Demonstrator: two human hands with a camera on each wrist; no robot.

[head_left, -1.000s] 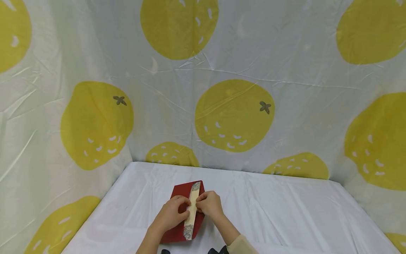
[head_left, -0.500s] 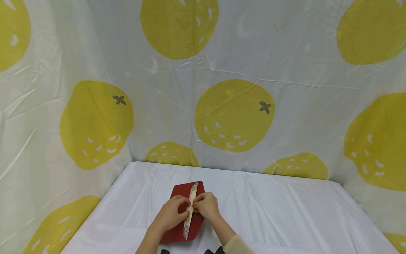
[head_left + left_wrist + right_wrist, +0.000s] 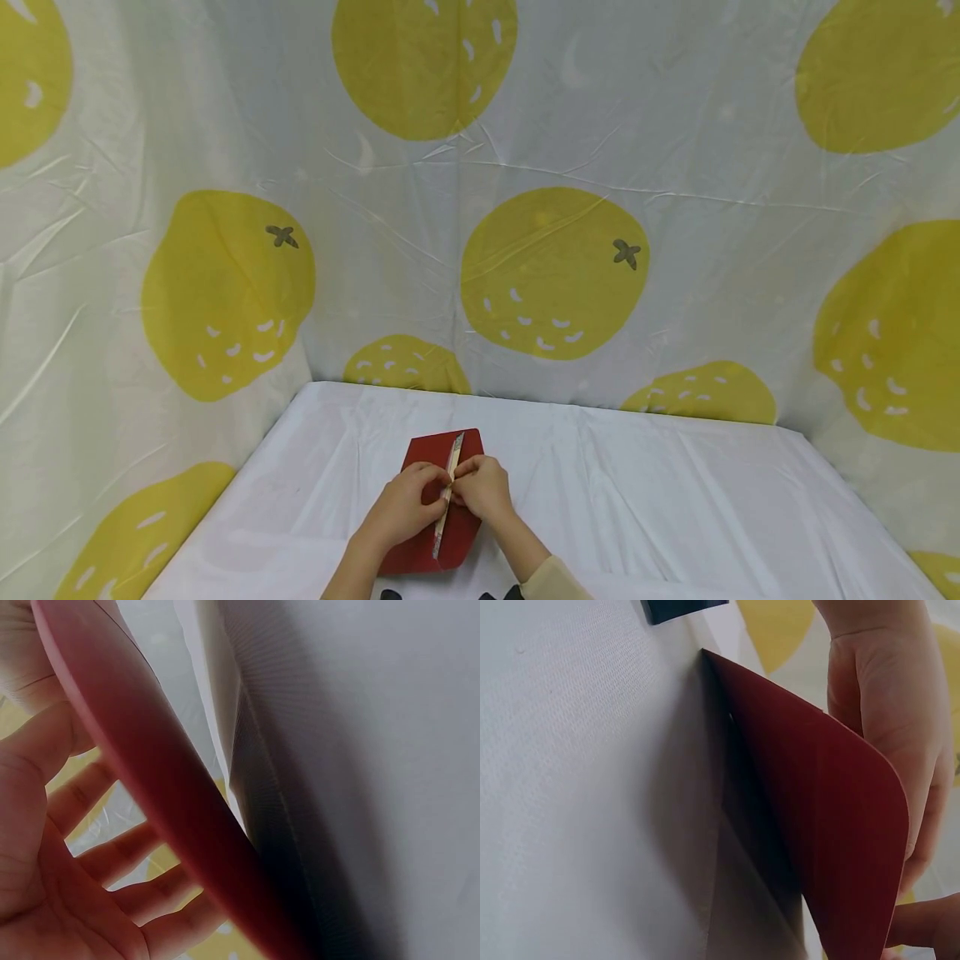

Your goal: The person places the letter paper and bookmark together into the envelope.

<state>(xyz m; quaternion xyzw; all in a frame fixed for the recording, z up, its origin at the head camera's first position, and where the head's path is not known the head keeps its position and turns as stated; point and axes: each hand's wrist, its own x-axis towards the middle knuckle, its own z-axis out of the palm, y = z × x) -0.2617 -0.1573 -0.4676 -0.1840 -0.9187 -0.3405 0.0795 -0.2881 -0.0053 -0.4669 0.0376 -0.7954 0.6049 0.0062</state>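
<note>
A red envelope [image 3: 416,554] lies on the white cloth in the head view. Its opening shows a cream strip [image 3: 440,533] with patterned ends, narrow between the body and the red flap [image 3: 463,529]. From the left, my left hand [image 3: 405,504] holds the envelope at the strip. On the other side my right hand [image 3: 483,490] pinches the flap's edge, the fingertips of both hands nearly meeting. Close up, the red panel [image 3: 150,750] in the left wrist view hides some fingertips. A rounded red corner [image 3: 870,780] shows in the right wrist view, standing off the cloth.
The white cloth [image 3: 637,500] covers the table, and a curtain [image 3: 390,275] with yellow fruit prints hangs behind and at the sides. Small dark objects [image 3: 513,593] sit at the bottom edge of the head view.
My right hand has moved left with the flap. The cream strip has narrowed, and more red shows on its right. My left hand has stayed in place.
</note>
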